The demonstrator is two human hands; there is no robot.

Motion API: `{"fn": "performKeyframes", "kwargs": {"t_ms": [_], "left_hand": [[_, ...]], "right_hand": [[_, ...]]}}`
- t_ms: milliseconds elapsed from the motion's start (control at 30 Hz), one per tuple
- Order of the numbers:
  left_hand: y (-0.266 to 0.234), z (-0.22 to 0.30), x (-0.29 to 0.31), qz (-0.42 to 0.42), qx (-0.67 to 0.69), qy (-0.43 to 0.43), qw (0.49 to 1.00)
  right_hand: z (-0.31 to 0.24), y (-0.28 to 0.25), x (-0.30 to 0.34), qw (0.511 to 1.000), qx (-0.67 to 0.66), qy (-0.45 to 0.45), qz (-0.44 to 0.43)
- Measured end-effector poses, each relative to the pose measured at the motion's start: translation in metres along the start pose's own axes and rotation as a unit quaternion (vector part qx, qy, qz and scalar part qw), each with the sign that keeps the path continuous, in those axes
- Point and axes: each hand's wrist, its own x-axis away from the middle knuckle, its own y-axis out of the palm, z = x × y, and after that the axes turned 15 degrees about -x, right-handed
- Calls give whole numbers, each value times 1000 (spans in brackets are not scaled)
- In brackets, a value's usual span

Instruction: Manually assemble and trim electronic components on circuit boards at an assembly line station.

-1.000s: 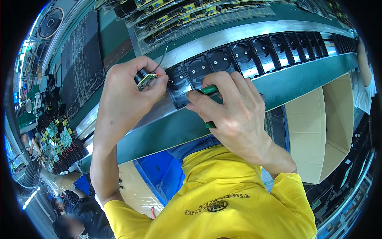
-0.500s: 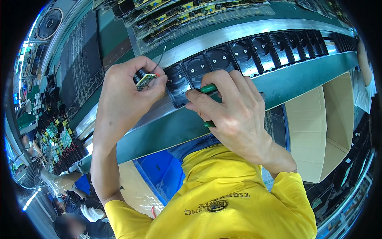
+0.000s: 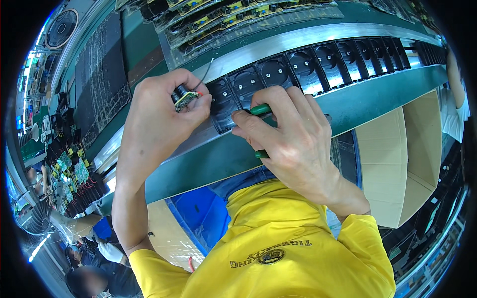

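A: Where was the piece, and how were your hands set?
B: Your left hand (image 3: 166, 109) was pinched on a small circuit board (image 3: 186, 101), just left of the leftmost black housing (image 3: 224, 113). A dark wire (image 3: 206, 72) stuck up from it toward the far side, and a bit of red wire (image 3: 200, 93) showed at the pinch. Your right hand (image 3: 288, 131) was curled around a green-handled tool (image 3: 260, 110); its working end was hidden, so I couldn't tell what it touched.
A: What would have made that hold work well?
B: In my judgement, a light, steady pinch on the left with the wires left free, and a relaxed right hand so the tool's handles could move.
A: And the containers, left to right?
B: Under the tabletop (image 3: 171, 183), on the near side, was a blue bin (image 3: 196, 213); I couldn't make out its contents. On the far side, clear plastic trays (image 3: 268, 36) held yellow circuit boards (image 3: 237, 22). The row of black housings (image 3: 325, 64) lay along a metal rail (image 3: 248, 57), with shiny studs (image 3: 306, 64) inside several. At the right, an open cardboard box (image 3: 382, 161) showed its brown inner walls.
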Motion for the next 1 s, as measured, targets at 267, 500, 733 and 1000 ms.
{"fn": "performKeyframes", "kwargs": {"t_ms": [267, 500, 733, 1000], "left_hand": [[5, -9, -4, 2, -21, 65, 998], [11, -42, 2, 22, 43, 163, 985], [14, -51, -6, 87, -70, 289, 951], [27, -61, -7, 136, -64, 308, 939]], "right_hand": [[-7, -11, -7, 998, -60, 24, -4], [-28, -29, -69, 765, -597, 227, 78], [-7, 42, -112, 631, -722, 212, 187], [3, 61, -115, 589, -762, 221, 157]]}}
